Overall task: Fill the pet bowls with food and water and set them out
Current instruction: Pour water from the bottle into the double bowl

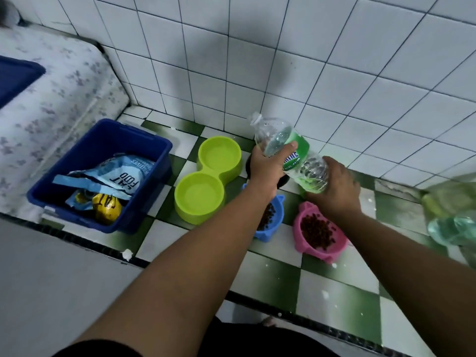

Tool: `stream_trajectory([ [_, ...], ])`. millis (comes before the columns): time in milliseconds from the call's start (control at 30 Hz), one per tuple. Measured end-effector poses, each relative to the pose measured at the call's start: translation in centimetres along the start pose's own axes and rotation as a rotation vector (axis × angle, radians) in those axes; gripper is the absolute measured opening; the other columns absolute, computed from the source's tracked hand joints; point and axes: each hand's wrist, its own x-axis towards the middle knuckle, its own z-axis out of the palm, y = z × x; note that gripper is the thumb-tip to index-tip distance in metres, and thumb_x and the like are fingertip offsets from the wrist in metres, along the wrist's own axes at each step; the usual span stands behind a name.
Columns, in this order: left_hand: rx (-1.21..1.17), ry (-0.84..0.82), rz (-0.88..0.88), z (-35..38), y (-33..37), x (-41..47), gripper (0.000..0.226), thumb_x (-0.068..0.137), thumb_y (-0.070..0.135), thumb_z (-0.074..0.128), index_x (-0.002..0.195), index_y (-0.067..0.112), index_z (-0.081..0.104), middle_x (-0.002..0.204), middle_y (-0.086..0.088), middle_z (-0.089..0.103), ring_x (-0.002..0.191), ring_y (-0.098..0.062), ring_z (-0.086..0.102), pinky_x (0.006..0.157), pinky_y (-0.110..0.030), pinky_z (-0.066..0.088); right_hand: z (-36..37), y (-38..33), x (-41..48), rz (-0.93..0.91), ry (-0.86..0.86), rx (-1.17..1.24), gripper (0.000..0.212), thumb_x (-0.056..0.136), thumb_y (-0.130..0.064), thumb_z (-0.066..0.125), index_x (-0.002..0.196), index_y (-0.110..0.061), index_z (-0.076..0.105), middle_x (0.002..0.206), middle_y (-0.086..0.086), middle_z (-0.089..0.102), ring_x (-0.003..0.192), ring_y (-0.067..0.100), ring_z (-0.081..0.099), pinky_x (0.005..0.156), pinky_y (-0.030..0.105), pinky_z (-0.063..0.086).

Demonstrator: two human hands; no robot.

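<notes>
A clear water bottle (288, 148) with a green label is held tilted, uncapped neck up-left, above the counter. My left hand (268, 166) grips its upper part; my right hand (337, 186) holds its base. A lime green double bowl (208, 179) lies left of the hands, both wells looking empty of food. A blue bowl (273, 220) with brown kibble sits partly under my left forearm. The pink bowl (319, 233) holds kibble under my right wrist. A dark bowl (248, 163) is mostly hidden behind my left hand.
A blue plastic bin (103, 173) at the left holds a cat food bag (116, 176) and a yellow packet (108, 207). Blurred green bottles (453, 220) stand at the right edge. The green-and-white checkered counter (334, 287) meets a white tiled wall (283, 60) behind.
</notes>
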Motion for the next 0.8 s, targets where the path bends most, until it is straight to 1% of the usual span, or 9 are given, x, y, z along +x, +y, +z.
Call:
stream_trajectory([
  [100,-0.064,-0.001,-0.068,0.0,-0.3,0.4,0.036,0.086,0.013,0.079,0.11,0.022,0.054,0.103,0.001,0.068,0.084,-0.011,0.068,0.054,-0.024,0.056,0.0,0.6,0.5,-0.02,-0.02,-0.053,0.095,0.068,-0.04,0.085,0.146,-0.024,0.033,0.142,0.008,0.05,0.13,0.029,0.045,0.107,0.05,0.032],
  [233,-0.074,0.003,-0.122,-0.4,-1.1,1.1,0.053,0.084,0.022,0.081,0.126,0.019,0.048,0.122,-0.005,0.064,0.107,-0.021,0.063,0.096,-0.051,0.05,0.0,0.4,0.6,-0.036,-0.057,-0.076,0.096,0.07,-0.039,0.085,0.148,-0.025,0.032,0.145,0.007,0.048,0.132,0.029,0.043,0.11,0.053,0.028],
  [300,-0.094,0.014,-0.12,-0.7,-1.3,1.6,0.053,0.081,0.023,0.083,0.122,0.021,0.048,0.123,-0.006,0.064,0.113,-0.025,0.062,0.102,-0.057,0.046,-0.1,0.1,0.7,-0.037,-0.061,-0.078,0.096,0.07,-0.037,0.085,0.148,-0.026,0.032,0.145,0.006,0.048,0.132,0.029,0.044,0.111,0.053,0.028],
  [367,-0.107,0.024,-0.119,-1.1,-1.2,2.1,0.066,0.075,0.027,0.087,0.126,0.02,0.046,0.128,-0.009,0.063,0.116,-0.029,0.063,0.099,-0.057,0.05,-0.2,0.0,0.8,-0.046,-0.054,-0.087,0.096,0.069,-0.035,0.085,0.148,-0.027,0.032,0.145,0.006,0.048,0.132,0.028,0.045,0.11,0.053,0.028],
  [433,-0.111,0.038,-0.138,-1.4,-1.2,2.5,0.087,0.071,0.029,0.09,0.139,0.02,0.037,0.135,-0.011,0.06,0.116,-0.03,0.063,0.086,-0.047,0.057,-0.4,0.0,1.0,-0.053,-0.051,-0.092,0.095,0.068,-0.034,0.085,0.147,-0.028,0.033,0.143,0.006,0.05,0.131,0.027,0.046,0.109,0.052,0.028],
  [500,-0.106,0.046,-0.17,-1.7,-1.3,2.8,0.092,0.072,0.03,0.09,0.144,0.023,0.034,0.135,-0.012,0.061,0.113,-0.03,0.065,0.074,-0.041,0.06,-0.5,0.0,1.1,-0.057,-0.052,-0.102,0.094,0.068,-0.034,0.085,0.147,-0.028,0.034,0.142,0.006,0.051,0.13,0.027,0.046,0.109,0.052,0.028],
  [600,-0.102,0.046,-0.202,-1.9,-1.8,3.5,0.082,0.072,0.028,0.091,0.139,0.016,0.045,0.124,-0.011,0.069,0.108,-0.03,0.069,0.069,-0.041,0.062,-0.8,0.2,1.0,-0.051,-0.048,-0.124,0.094,0.067,-0.033,0.086,0.146,-0.03,0.035,0.14,0.006,0.052,0.129,0.027,0.047,0.109,0.051,0.027],
  [733,-0.09,0.013,-0.215,-2.2,-2.5,4.1,0.044,0.078,0.024,0.086,0.115,0.017,0.063,0.116,-0.013,0.074,0.108,-0.031,0.07,0.074,-0.043,0.063,-1.0,0.4,1.0,-0.057,-0.049,-0.17,0.096,0.066,-0.03,0.086,0.147,-0.03,0.035,0.142,0.005,0.051,0.13,0.026,0.046,0.109,0.05,0.027],
  [800,-0.101,0.01,-0.228,-2.3,-2.6,4.3,0.049,0.077,0.024,0.087,0.119,0.015,0.062,0.116,-0.014,0.074,0.107,-0.031,0.071,0.074,-0.043,0.063,-1.1,0.3,1.1,-0.055,-0.057,-0.185,0.096,0.067,-0.028,0.086,0.147,-0.03,0.034,0.143,0.005,0.049,0.132,0.027,0.045,0.11,0.05,0.025],
])
